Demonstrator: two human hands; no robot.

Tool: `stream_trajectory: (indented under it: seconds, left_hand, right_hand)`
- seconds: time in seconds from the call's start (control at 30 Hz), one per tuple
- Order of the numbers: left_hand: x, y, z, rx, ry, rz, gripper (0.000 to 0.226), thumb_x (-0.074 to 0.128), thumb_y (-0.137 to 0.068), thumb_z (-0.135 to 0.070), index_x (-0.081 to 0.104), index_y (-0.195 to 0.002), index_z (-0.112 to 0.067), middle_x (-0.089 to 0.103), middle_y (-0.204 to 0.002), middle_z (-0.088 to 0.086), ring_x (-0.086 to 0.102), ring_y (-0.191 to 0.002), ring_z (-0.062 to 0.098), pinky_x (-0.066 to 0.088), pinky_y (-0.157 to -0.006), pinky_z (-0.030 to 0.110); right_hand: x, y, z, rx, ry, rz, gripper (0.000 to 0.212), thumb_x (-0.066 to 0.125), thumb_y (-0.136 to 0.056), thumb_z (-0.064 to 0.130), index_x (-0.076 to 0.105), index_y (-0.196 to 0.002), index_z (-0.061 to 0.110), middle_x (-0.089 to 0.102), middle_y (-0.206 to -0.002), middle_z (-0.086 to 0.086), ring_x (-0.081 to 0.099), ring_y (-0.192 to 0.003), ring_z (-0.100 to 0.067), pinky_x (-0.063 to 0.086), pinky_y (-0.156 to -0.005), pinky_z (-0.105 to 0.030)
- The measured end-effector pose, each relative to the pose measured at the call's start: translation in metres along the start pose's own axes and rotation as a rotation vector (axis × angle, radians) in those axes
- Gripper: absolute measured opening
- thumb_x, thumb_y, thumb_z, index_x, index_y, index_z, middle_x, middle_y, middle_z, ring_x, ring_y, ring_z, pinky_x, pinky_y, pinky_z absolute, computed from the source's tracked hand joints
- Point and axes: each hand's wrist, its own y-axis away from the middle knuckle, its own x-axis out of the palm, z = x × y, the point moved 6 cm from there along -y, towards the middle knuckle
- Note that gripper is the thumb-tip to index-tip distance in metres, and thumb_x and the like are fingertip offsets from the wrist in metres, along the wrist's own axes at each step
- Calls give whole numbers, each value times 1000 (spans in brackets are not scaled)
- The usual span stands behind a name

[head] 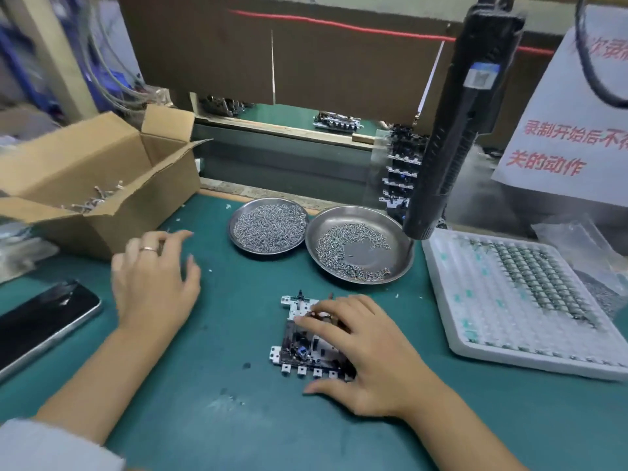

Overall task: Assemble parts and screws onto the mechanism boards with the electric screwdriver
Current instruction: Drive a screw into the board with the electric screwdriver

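On the green table mat we see a small metal mechanism board under our right hand, fingers spread flat on it. Our left hand hovers loose, holding nothing. Two round steel dishes of screws sit behind; the black electric screwdriver hangs above.

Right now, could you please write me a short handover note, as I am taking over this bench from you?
Left hand: open, empty, hovering over the green mat near the cardboard box.
Right hand: fingers spread on the metal mechanism board at the mat's centre.
Two round steel dishes of screws lie behind the board; the white parts tray sits to the right.
The black electric screwdriver hangs untouched above.
Done: board in place. Left: parts and screws; how many are already fitted I cannot tell.
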Motion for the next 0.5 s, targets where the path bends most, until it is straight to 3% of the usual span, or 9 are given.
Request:
stream_trajectory:
  seconds: [0.1,0.3,0.4,0.5]
  left_hand:
    - [19,1,32,-212,-85,172,29,61,-87,-12,61,-115,-4,56,-109,27,46,-102,43,35,-86,51]
    - [30,-2,40,-257,143,224,13,57,-92,-5,66,-100,1,60,-101,24,49,-99,41,38,-86,45]
    - [12,1,6,-33,338,134,10,62,-85,7,70,-90,2,64,-91,18,58,-90,35,41,-83,31]
    - [-14,21,-62,463,541,164,21,57,-81,17,70,-89,2,64,-89,8,59,-82,12,46,-81,17]
  right_hand:
    - [1,1,-3,39,-21,7,64,66,-80,55,55,-132,20,57,-123,-3,53,-110,-22,42,-95,-40]
    - [1,2,-8,129,-1,20,62,66,-80,53,54,-133,23,55,-126,0,48,-113,-17,41,-97,-44]
    - [-6,2,-8,140,-43,-63,55,60,-85,51,59,-127,16,57,-123,-2,50,-111,-17,41,-96,-40]
    - [-20,4,-10,186,-143,-292,39,47,-96,32,61,-122,8,60,-119,-4,55,-110,-19,42,-97,-33]
